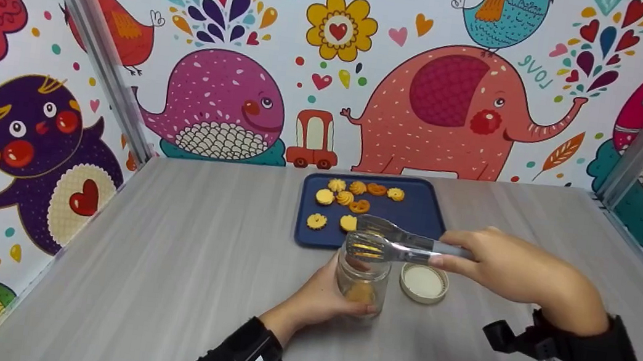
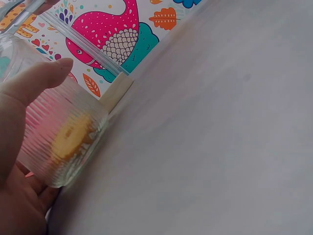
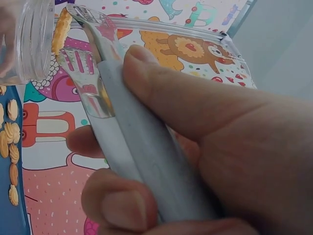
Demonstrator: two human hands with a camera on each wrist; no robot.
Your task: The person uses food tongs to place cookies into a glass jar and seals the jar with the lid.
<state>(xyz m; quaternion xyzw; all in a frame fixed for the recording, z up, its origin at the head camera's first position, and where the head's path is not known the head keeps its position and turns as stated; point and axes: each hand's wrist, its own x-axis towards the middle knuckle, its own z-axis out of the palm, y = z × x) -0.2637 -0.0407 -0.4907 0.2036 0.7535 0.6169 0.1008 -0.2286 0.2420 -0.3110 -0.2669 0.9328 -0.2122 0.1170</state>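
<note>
A: State what stands at the far left.
B: A printed wall panel with a purple penguin point(image 1: 50, 163) stands there; the grey table point(image 1: 194, 251) extends to its right.

A: State the left hand condition.
B: The left hand point(image 1: 319, 295) grips a clear glass jar point(image 1: 380, 284), thumb and fingers curled around its wall; a yellow cookie point(image 2: 72, 137) lies in the lower part of the jar; whether the jar base touches the table cannot be told.

A: And behind the jar?
B: A dark blue tray point(image 1: 407, 216) lies near the wall; loose cookies point(image 1: 325, 197) are spread over its left and rear portions, two of them pretzel-shaped.

A: Locate the tongs.
B: The tongs point(image 1: 421, 249) reach leftward, slotted heads at the jar mouth; the right wrist view shows a gripped cookie point(image 3: 61, 30) between the tips, beside the rim; contact with the rim is unclear.

A: Next item to the right?
B: A round lid point(image 1: 424, 282) lies flat on the table, below the tongs in the head view and just beside the jar.

A: Right hand?
B: The right hand point(image 1: 508, 268) holds the tongs by their grey handles, thumb on one arm; fingers wrap the other side.
</note>
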